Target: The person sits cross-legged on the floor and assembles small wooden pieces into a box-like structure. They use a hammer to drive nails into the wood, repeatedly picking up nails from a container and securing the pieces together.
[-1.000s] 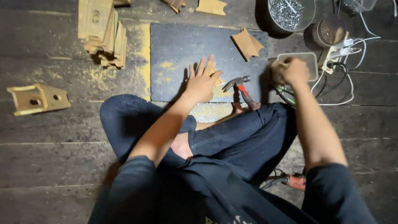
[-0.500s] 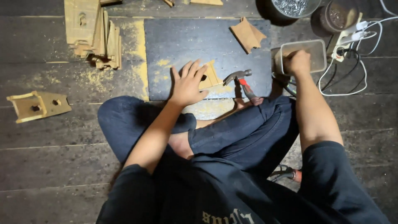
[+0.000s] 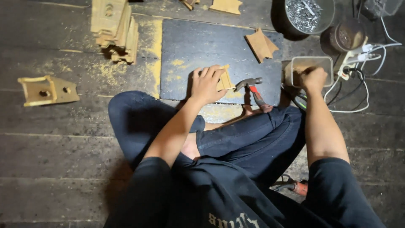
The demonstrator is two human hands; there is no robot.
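Observation:
I sit cross-legged on a dark plank floor. My left hand (image 3: 206, 84) lies on a small pale wooden piece (image 3: 225, 79) at the near edge of a dark slab (image 3: 202, 46), fingers curled over it. A hammer (image 3: 253, 88) with a red-and-black handle lies just right of that piece, its head on the slab. My right hand (image 3: 313, 78) reaches into a small clear rectangular tub (image 3: 310, 63) to the right, fingers bunched; what it holds is hidden.
A stack of wooden cutouts (image 3: 114, 26) lies at the back left, and an assembled wooden part (image 3: 46, 89) at the left. Another wooden piece (image 3: 260, 44) rests on the slab. A bowl of nails (image 3: 304, 13), a tin (image 3: 346, 36) and white cables (image 3: 358, 55) crowd the back right.
My left hand went from spread flat to curled over the wooden piece. My right hand moved from the tub's rim down into it. The view shifted slightly.

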